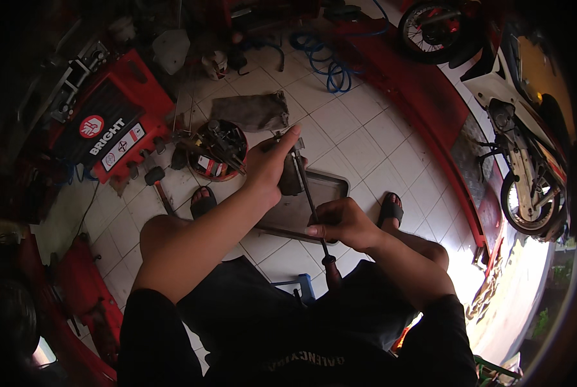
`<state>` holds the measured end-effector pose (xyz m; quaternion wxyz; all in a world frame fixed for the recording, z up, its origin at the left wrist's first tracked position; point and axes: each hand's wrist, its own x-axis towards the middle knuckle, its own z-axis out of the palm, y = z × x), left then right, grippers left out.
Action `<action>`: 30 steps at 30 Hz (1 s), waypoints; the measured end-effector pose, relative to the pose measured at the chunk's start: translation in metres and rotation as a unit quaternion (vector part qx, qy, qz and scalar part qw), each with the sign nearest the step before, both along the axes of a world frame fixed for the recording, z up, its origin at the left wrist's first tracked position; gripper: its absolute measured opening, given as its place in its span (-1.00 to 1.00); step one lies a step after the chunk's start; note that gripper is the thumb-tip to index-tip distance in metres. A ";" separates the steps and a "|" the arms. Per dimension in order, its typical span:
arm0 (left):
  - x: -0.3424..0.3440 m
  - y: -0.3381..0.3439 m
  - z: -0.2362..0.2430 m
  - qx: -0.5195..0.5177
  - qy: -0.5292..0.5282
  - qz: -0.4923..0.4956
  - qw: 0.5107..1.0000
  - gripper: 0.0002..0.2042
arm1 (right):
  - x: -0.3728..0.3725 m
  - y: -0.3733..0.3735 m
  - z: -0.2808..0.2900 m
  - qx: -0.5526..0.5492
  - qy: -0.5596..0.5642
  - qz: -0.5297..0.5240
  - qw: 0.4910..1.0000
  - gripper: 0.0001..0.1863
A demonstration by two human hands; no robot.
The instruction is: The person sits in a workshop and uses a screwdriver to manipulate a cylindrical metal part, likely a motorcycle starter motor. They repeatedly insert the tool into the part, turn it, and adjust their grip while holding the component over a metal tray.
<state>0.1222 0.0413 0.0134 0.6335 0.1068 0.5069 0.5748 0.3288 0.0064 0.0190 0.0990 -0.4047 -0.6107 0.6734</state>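
My left hand [268, 166] grips a dark metal mechanical part [291, 179] in front of me, its thumb pointing up along the top. Its exact kind is hard to make out. My right hand [348, 224] is closed around the shaft of a long screwdriver [307, 191]. The dark red handle sticks out below that hand, toward my lap. At its far end the shaft meets the part near my left thumb; the tip itself is too small to see. Under both hands a shallow metal tray [335, 188] lies on the tiled floor.
Left of the tray stands a round red tub [242, 169] full of tools, with a hammer [162, 189] nearby. A grey cloth [249, 111] and coiled blue hose [330, 61] lie farther off. A red platform [424, 97] and a motorcycle [524, 155] are at right, a red cabinet [137, 74] at left.
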 end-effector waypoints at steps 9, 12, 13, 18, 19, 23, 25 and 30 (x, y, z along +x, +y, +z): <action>-0.004 0.004 -0.008 0.021 0.020 0.011 1.000 -0.58 | 0.000 -0.001 -0.006 -0.154 0.176 0.028 0.972 -0.73; 0.004 0.006 -0.014 0.007 0.002 0.015 1.000 -0.56 | 0.008 0.003 -0.010 -0.102 0.143 0.060 0.983 -0.74; 0.002 0.004 -0.012 -0.007 0.005 0.011 1.000 -0.56 | 0.006 0.006 -0.013 -0.090 0.137 0.050 0.985 -0.75; -0.012 0.001 -0.023 0.006 -0.003 0.012 1.000 -0.59 | -0.004 0.007 -0.005 -0.051 0.049 0.014 0.997 -0.67; -0.006 0.005 -0.020 0.008 0.003 0.017 1.000 -0.60 | 0.001 0.008 -0.003 -0.010 0.035 0.020 0.999 -0.67; 0.002 0.004 -0.019 -0.001 -0.001 0.010 1.000 -0.58 | 0.013 0.006 -0.017 -0.033 0.067 -0.006 0.997 -0.65; -0.015 0.001 -0.030 -0.009 -0.017 0.025 1.000 -0.56 | 0.001 0.007 -0.008 -0.021 0.049 0.014 0.998 -0.64; 0.000 0.001 -0.016 -0.011 -0.007 0.016 1.000 -0.55 | 0.011 0.006 -0.010 -0.017 0.039 -0.003 0.999 -0.64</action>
